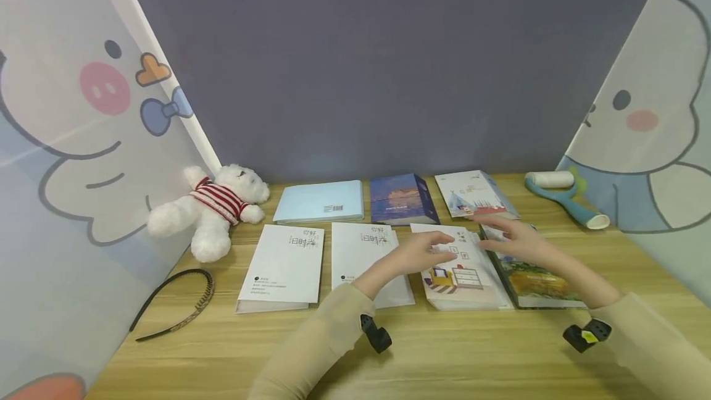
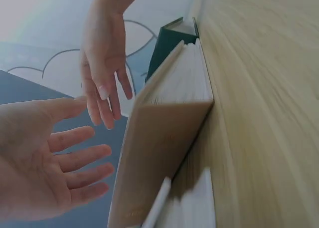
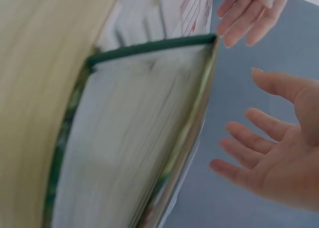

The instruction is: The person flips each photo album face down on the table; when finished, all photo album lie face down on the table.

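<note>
Dark grey panel (image 1: 389, 66) behind the furniture-print book (image 1: 466, 261), wood-grain table (image 1: 472, 357) beneath it. Above its left edge, left hand (image 1: 413, 255). Hangs with fingers apart and relaxed, holds nothing. Above its upper right corner, right hand (image 1: 513, 242). Hangs likewise wide and loose, grips nothing. Just right of the furniture-print book, green-edged landscape book (image 1: 533, 283). Just left of it, lettered white book (image 1: 361, 261); farther left, second lettered book (image 1: 286, 261); far left, black headband (image 1: 210, 283). Directly behind it, tent-print book (image 1: 469, 190); behind and leftward, dusk-print book (image 1: 397, 196), then pale blue book (image 1: 316, 199). Behind and far left, white teddy bear (image 1: 216, 205) in red stripes. Behind and well right, blue-handled lint roller (image 1: 576, 210).
</note>
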`<state>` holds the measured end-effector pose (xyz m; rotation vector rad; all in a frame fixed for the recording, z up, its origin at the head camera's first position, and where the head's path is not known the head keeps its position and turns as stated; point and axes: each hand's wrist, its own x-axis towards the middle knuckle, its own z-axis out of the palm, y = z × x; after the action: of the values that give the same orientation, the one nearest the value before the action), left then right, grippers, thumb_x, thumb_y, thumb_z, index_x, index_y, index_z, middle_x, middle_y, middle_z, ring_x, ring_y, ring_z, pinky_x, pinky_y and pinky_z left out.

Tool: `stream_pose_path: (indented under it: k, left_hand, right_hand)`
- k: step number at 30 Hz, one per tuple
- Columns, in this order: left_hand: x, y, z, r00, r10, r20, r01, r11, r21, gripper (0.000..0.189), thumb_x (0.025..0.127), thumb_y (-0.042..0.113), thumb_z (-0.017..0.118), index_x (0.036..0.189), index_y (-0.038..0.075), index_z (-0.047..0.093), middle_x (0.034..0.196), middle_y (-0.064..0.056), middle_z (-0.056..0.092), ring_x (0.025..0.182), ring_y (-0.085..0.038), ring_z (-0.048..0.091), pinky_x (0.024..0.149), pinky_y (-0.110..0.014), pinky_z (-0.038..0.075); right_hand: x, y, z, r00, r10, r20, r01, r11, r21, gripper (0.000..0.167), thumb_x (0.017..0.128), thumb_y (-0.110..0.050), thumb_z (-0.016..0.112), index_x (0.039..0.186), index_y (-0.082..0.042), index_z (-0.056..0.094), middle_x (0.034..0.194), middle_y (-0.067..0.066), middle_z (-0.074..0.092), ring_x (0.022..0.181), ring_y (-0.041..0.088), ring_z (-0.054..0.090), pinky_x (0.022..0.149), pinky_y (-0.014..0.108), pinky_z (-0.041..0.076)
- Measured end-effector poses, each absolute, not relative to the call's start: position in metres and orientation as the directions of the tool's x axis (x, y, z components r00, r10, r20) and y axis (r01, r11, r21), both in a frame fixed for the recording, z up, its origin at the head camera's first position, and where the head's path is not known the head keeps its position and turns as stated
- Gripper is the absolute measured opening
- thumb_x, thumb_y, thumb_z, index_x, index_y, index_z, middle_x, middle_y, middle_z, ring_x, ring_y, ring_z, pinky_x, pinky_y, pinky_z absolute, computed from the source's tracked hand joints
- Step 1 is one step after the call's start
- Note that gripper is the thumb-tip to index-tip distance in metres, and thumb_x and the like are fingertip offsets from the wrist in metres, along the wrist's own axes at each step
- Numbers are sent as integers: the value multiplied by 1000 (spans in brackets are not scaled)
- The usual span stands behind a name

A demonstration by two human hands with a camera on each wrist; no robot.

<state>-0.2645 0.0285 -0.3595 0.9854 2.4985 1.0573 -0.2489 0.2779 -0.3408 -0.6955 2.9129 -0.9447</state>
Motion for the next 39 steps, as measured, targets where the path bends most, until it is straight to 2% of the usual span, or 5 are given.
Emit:
stream_pose_path:
  k: [5,16,21,29,39]
  left_hand:
    - [-269,53,-363,-694,720,18,508,472,721,49,96,40,51,139,17,46,139,1,51,127,-12,48,100,-25,44]
    - [-269,89,-377,-628,778,-17,508,427,748,46,98,33,49,140,16,43,138,2,51,116,-6,56,86,-14,47]
    - [-263,102,-378,-629,775,-69,497,468,731,48,98,37,48,142,21,40,137,4,52,117,-4,55,90,-14,45]
    - [-258,109,-385,-648,743,-166,488,572,659,61,97,46,44,150,22,22,139,10,49,124,-2,48,101,-18,41]
    - [-260,114,-383,-678,719,-153,482,593,645,58,98,45,41,149,23,24,137,10,51,105,-2,61,78,-15,47]
  right_hand:
    - [-240,293,-343,-904,-419,89,-396,738,-546,61,91,-28,63,138,3,41,138,31,41,123,54,37,87,68,40]
    - [-217,324,-362,-924,-382,5,-325,779,-536,68,89,-30,65,140,5,37,137,38,36,120,59,35,84,65,42]
    - [-211,333,-362,-907,-420,-16,-349,775,-527,66,88,-25,65,137,11,37,135,40,36,118,61,35,81,65,44]
    - [-208,331,-367,-901,-433,-26,-356,772,-527,63,91,-29,62,138,5,40,143,35,29,123,60,30,84,66,42]
    - [-209,337,-372,-896,-443,-25,-353,746,-564,65,92,-26,60,143,4,33,148,32,23,128,58,25,89,65,39]
